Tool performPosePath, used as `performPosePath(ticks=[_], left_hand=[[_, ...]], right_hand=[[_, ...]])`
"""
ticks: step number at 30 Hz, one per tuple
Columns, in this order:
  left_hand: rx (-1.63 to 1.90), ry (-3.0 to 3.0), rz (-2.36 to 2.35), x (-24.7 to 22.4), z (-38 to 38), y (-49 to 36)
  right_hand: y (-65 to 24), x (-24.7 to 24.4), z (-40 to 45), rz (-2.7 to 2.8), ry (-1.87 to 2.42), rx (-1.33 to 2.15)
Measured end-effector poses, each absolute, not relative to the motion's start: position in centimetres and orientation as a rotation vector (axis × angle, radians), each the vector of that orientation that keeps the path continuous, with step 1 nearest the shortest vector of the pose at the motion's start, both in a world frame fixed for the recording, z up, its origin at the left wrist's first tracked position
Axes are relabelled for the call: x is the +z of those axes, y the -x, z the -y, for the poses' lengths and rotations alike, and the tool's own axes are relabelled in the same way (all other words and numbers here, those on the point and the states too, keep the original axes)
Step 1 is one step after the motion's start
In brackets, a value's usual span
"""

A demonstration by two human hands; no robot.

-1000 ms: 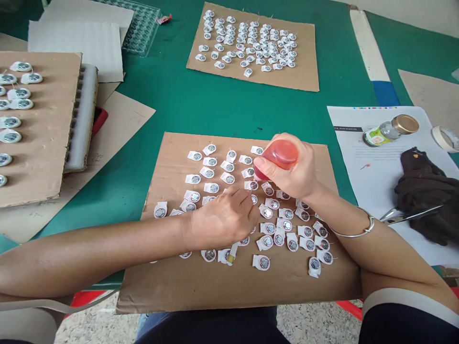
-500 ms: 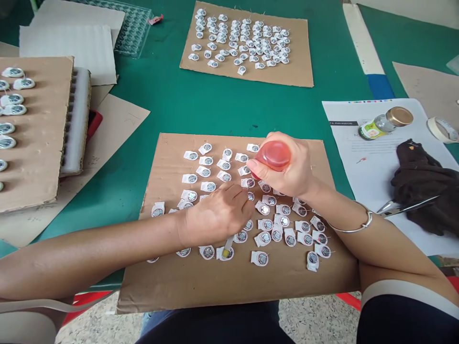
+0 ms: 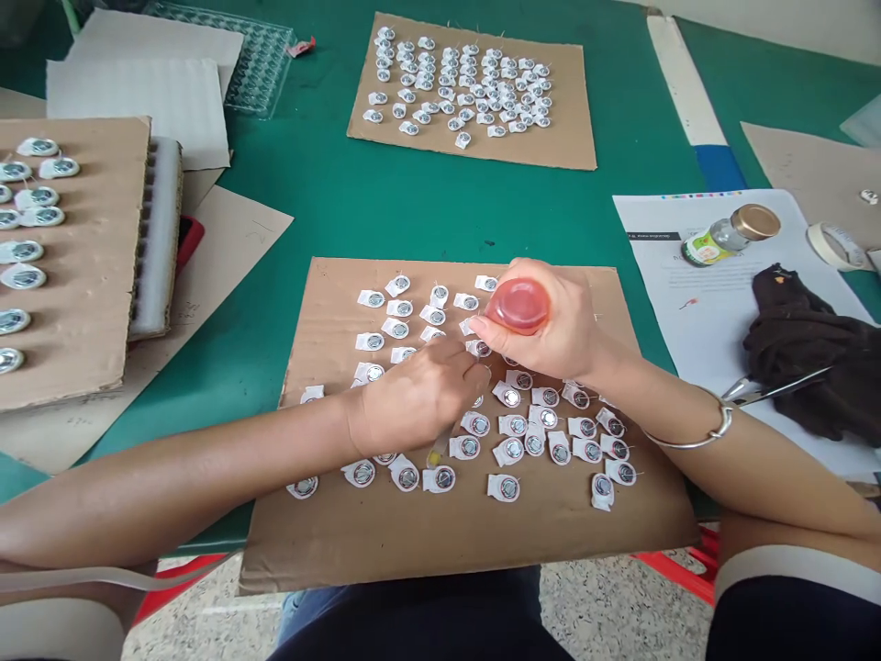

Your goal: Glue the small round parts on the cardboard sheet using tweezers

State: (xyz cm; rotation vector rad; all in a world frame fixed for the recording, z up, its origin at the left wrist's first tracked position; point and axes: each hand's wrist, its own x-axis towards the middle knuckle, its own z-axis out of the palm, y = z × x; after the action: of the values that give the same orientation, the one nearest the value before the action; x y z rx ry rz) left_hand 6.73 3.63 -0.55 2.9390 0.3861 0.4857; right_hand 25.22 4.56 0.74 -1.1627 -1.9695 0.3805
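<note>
Left hand (image 3: 418, 395): curled in tightly over the middle of the board (image 3: 468, 546), gripping a slim stick (image 3: 435, 455) whose yellow end pokes out toward the board's near edge; the fingertips I can't make out from where I stand.
Right hand (image 3: 559, 319): wrapped round a red bulb (image 3: 519, 306), thumb against its side, above the board's far half and just beside the left hand.
Discs (image 3: 509, 487): white-rimmed and tabbed, spread on the board around and partly under both hands.
Far board (image 3: 568, 151): beyond the board, crowded with similar discs.
Left board (image 3: 86, 266): left of the board, beside pale foam (image 3: 157, 239).
Jar (image 3: 733, 234): gold-lidded, on paper (image 3: 678, 317) right of the board.
Scissors (image 3: 791, 387): right of the board, against a black cloth (image 3: 802, 349).
</note>
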Motion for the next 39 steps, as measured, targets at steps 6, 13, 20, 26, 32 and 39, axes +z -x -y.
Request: performPosePath(ticks=[6, 13, 20, 26, 32, 39], left_hand=[[0.419, -2.591, -0.47, -0.2, -5.1, -6.2], [0.422, -2.475, -0.463, 0.3, -5.4, -6.0], [0.409, -2.417, -0.458, 0.5, -5.3, -6.1], [0.402, -2.406, -0.473, 0.1, -5.5, -5.8], [0.408, -2.401, -0.461, -0.2, -5.5, -5.8], [0.421, -2.383, -0.453, -0.2, -5.5, -5.8]], right_hand=[[-26.3, 0.5, -1.4, 1.823, 1.324, 0.354], [-26.9, -0.8, 0.8, 1.738, 1.302, 0.329], [-27.1, -1.0, 0.9, 1.684, 1.228, 0.279], [-27.3, -0.7, 0.9, 1.619, 1.25, 0.328], [-27.2, -1.2, 0.8, 1.604, 1.273, 0.357], [-27.2, -1.4, 0.8, 1.624, 1.275, 0.362]])
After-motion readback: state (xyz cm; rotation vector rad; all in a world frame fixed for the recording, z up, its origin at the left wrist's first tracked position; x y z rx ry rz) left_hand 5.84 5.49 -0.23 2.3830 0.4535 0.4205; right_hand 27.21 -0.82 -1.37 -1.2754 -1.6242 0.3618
